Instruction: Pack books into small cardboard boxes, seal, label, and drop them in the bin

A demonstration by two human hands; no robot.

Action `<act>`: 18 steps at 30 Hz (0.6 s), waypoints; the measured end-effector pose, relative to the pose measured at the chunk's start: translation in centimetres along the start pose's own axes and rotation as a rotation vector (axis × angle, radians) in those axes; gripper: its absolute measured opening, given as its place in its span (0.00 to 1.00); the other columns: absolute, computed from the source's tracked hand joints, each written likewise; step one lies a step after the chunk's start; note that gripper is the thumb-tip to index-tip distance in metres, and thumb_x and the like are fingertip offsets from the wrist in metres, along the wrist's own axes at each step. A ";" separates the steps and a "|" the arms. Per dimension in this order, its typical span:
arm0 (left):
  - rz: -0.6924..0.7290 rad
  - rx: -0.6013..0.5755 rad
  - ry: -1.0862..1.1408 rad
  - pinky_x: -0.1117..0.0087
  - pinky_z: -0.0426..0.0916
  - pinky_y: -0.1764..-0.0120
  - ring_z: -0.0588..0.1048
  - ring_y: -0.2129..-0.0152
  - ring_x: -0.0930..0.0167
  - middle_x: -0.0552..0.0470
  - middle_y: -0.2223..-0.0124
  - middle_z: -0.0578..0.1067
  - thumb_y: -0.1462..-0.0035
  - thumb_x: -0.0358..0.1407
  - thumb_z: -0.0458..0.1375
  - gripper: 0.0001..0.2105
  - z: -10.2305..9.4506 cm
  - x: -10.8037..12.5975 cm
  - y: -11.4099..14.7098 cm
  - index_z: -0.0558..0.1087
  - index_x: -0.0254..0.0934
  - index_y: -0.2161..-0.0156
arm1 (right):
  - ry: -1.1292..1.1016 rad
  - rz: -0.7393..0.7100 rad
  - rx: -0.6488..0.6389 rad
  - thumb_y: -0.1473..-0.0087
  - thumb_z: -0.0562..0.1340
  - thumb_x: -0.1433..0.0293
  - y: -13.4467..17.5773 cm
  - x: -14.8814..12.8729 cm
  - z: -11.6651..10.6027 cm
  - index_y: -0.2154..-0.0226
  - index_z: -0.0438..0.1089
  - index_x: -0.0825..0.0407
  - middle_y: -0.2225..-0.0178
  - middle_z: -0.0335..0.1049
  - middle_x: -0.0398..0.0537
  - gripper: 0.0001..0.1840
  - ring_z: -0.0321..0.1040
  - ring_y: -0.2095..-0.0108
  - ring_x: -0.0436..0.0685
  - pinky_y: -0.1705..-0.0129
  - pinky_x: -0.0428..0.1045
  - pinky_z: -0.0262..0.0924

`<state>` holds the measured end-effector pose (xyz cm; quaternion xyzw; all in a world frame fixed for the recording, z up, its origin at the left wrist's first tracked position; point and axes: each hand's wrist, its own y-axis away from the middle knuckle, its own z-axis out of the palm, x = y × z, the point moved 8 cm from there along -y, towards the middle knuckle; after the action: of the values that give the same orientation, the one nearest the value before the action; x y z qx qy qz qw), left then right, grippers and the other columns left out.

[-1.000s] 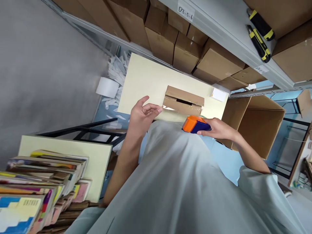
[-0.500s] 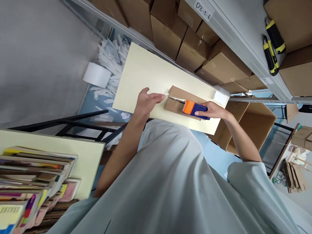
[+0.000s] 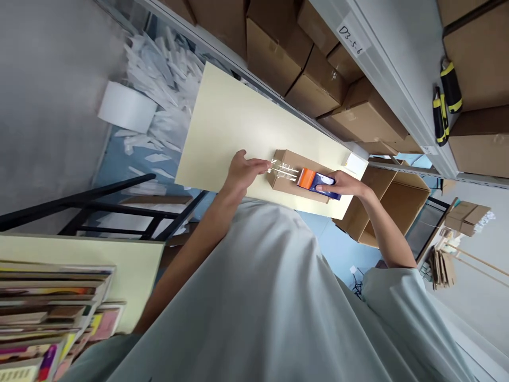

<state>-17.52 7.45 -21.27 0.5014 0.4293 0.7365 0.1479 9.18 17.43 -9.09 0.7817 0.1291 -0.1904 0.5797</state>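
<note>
A small closed cardboard box (image 3: 306, 162) lies on the pale yellow tabletop (image 3: 234, 111). My right hand (image 3: 344, 184) grips an orange and dark blue tape dispenser (image 3: 314, 181) over the top of this box. Between the dispenser and my left hand (image 3: 246, 171) stretches a shiny strip of clear tape (image 3: 284, 170), running past the box's left end. The fingertips of my left hand are pressed together at the strip's loose end, just left of the box. How firmly the tape touches the cardboard cannot be made out.
A large open carton (image 3: 392, 204) stands right of the table. Shelves behind hold several cardboard boxes (image 3: 314, 87) and utility knives (image 3: 445, 106). A white roll (image 3: 127, 106) and paper scraps lie at left. Stacked books (image 3: 51, 307) sit on another tabletop at lower left.
The view has shifted slightly. The tape strip now shows bright glints and white lines between the left fingertips and dispenser. Both hands keep nearly the same places by the box.
</note>
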 end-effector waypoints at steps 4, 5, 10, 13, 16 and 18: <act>-0.041 -0.038 -0.018 0.55 0.75 0.42 0.84 0.52 0.59 0.44 0.58 0.87 0.56 0.30 0.76 0.57 -0.4 -0.6 -1.0 0.53 0.26 0.24 | -0.055 0.072 -0.039 0.48 0.69 0.36 -0.2 -0.6 0.7 0.68 0.74 0.51 0.74 0.76 0.44 0.34 0.73 0.74 0.55 0.71 0.48 0.63; -0.056 -0.034 -0.022 0.55 0.75 0.42 0.84 0.52 0.59 0.44 0.58 0.87 0.56 0.30 0.76 0.57 -0.5 -0.9 -1.4 0.53 0.27 0.24 | -0.066 0.078 -0.046 0.47 0.69 0.36 -0.3 -0.8 0.9 0.68 0.74 0.51 0.74 0.76 0.44 0.33 0.73 0.74 0.54 0.71 0.48 0.64; -0.222 -0.036 -0.016 0.54 0.76 0.43 0.84 0.52 0.57 0.45 0.60 0.86 0.56 0.27 0.76 0.53 0.8 -3.6 -3.0 0.57 0.25 0.26 | -0.008 0.135 -0.037 0.47 0.68 0.35 -0.7 -1.0 1.2 0.70 0.72 0.50 0.74 0.73 0.42 0.34 0.68 0.75 0.51 0.72 0.47 0.60; -0.210 -0.073 0.005 0.56 0.74 0.41 0.84 0.50 0.58 0.46 0.61 0.86 0.55 0.28 0.76 0.49 2.0 -4.3 -3.1 0.62 0.28 0.29 | 0.028 0.170 -0.034 0.47 0.67 0.35 -0.9 -1.0 1.2 0.70 0.71 0.50 0.75 0.71 0.41 0.34 0.66 0.74 0.51 0.72 0.47 0.58; -0.092 -0.064 -0.003 0.57 0.73 0.40 0.84 0.51 0.61 0.48 0.60 0.86 0.51 0.30 0.76 0.46 2.4 -3.9 -2.6 0.62 0.32 0.29 | 0.029 0.176 -0.025 0.47 0.67 0.35 -1.1 -1.2 1.1 0.71 0.70 0.50 0.75 0.71 0.41 0.34 0.66 0.74 0.52 0.72 0.48 0.58; -0.022 -0.038 -0.028 0.59 0.74 0.42 0.84 0.53 0.62 0.47 0.59 0.87 0.47 0.32 0.74 0.44 2.4 -3.7 -2.0 0.62 0.33 0.28 | 0.030 0.168 -0.018 0.46 0.67 0.35 -1.1 -1.3 1.1 0.72 0.70 0.50 0.75 0.70 0.41 0.34 0.66 0.74 0.52 0.72 0.48 0.57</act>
<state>-14.20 7.34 -24.81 0.5039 0.4185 0.7359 0.1714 7.39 16.76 -9.75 0.7872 0.0734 -0.1278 0.5988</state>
